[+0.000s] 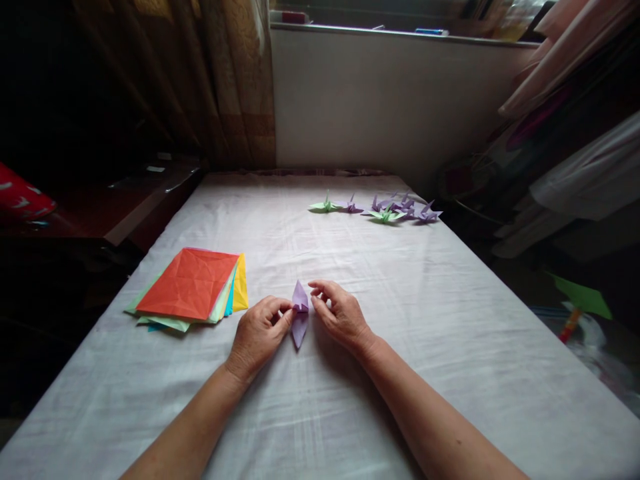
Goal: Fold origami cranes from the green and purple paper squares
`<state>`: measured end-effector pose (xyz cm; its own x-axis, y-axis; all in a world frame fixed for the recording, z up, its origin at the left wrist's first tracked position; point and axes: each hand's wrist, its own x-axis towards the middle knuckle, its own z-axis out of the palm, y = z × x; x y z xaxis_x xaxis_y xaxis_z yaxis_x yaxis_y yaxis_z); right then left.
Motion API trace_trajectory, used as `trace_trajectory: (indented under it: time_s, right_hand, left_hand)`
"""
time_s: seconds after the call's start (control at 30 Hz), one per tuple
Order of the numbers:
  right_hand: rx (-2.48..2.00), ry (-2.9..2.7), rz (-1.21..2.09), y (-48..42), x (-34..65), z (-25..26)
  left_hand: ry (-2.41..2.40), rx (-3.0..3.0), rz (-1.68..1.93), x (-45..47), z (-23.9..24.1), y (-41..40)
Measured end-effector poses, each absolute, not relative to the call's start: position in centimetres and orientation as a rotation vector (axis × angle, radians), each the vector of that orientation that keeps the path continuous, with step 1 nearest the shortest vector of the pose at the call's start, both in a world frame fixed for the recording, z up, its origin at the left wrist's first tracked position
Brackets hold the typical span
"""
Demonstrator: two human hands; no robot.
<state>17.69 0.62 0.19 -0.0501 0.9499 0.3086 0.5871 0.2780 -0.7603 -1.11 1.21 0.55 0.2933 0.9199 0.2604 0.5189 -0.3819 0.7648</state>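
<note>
A narrow, partly folded piece of purple paper [300, 315] lies on the white cloth [380, 373] between my hands. My left hand [259, 335] pinches its left edge with thumb and fingertips. From the other side, my right hand [340, 315] touches the paper's right edge with curled fingers. A stack of coloured square papers [193, 288], orange on top with creases, lies to the left of my left hand.
Several folded paper cranes [385, 209], purple and green, sit in a row at the far right of the cloth. A dark wooden piece of furniture [135, 200] stands at the left edge. Hanging clothes [575, 133] crowd the right side. A white wall and window sill rise behind.
</note>
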Motion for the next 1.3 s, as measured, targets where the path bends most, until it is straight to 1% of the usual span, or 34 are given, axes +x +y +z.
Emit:
trace_trajectory:
  time_s: [0.1, 0.23, 0.37, 0.73, 0.93, 1.13, 1.3]
  right_hand:
    - [-1.29, -1.856, 0.525, 0.39, 18.15, 0.83]
    - [-1.285, -1.95, 0.602, 0.31, 18.11, 0.69]
    - [-1.323, -1.933, 0.646, 0.51, 18.16, 0.13]
    - [-1.255, -1.862, 0.749, 0.55, 18.04, 0.17]
    - [-1.093, -1.767, 0.889, 0.67, 18.31, 0.48]
    - [-1.033, -1.722, 1.147, 0.69, 18.48, 0.46]
    - [-1.037, -1.684, 1.235, 0.56, 18.48, 0.18]
  left_hand:
    - [1.254, 2.025, 0.97, -0.98, 0.73, 1.26]
    - [1.204, 2.038, 0.985, -0.99, 0.62, 1.4]
    - [1.221, 2.044, 0.938, -1.26, 0.07, 1.65]
    - [1.219, 2.152, 0.9, -1.3, 0.04, 1.5]
    - [1.146, 2.135, 0.846, -1.59, 0.04, 1.98]
    - [1.092, 2.185, 0.825, -1.77, 0.32, 2.19]
    - [1.208, 2.138, 0.865, -1.4, 0.27, 1.88]
